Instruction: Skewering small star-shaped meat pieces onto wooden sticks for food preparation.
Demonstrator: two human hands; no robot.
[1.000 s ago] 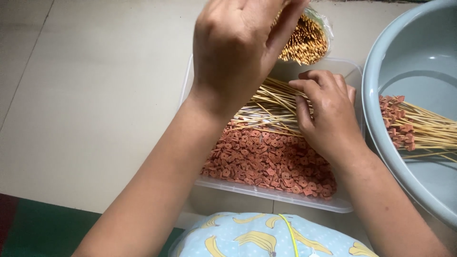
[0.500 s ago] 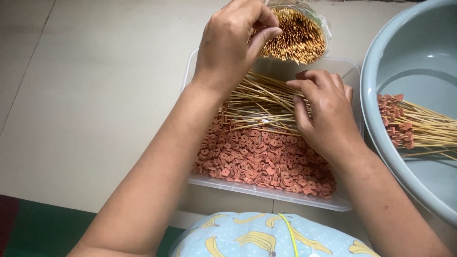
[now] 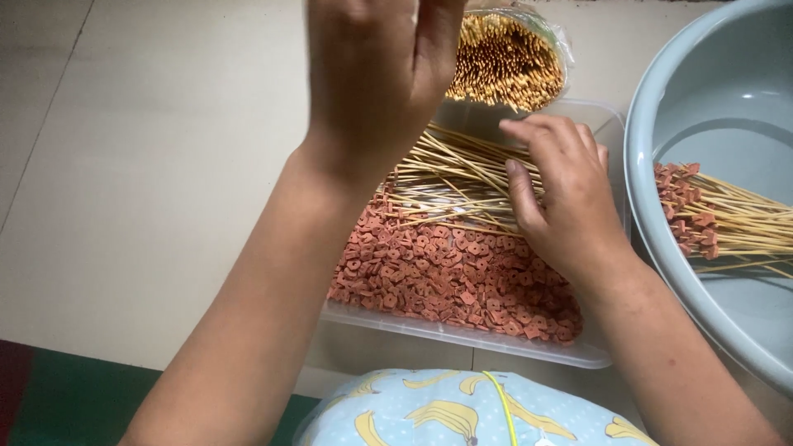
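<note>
Head view: looking down at both hands working over a clear plastic tray [image 3: 462, 337] sitting on a pale tiled floor [image 3: 149, 165].
Left hand [image 3: 376, 74]: hanging raised above the tray, back of the hand facing the camera, fingers curling in and pinching together near the top edge; whatever they may be holding is not showing, so cannot tell.
Right hand [image 3: 562, 194]: lying palm down on the loose bamboo skewers [image 3: 446, 177], fingers narrow and bending over the sticks, touching them; cannot tell whether they are gripping one.
Loose bamboo skewers: lying in a fanned pile across the far half of the tray, partly on top of the meat pieces.
Meat pieces [image 3: 446, 277]: small reddish-brown rounds with holes, filling the near half of the tray.
Skewer bundle [image 3: 505, 62]: sitting in a clear bag just beyond the tray, stick ends facing the camera.
Basin [image 3: 661, 124]: grey-blue, sitting just right of the tray.
Finished skewers [image 3: 719, 216]: lying inside the basin, reddish pieces threaded at their left ends.
Banana-print cloth [image 3: 429, 409]: light blue, showing at the bottom edge, nearest the camera.
</note>
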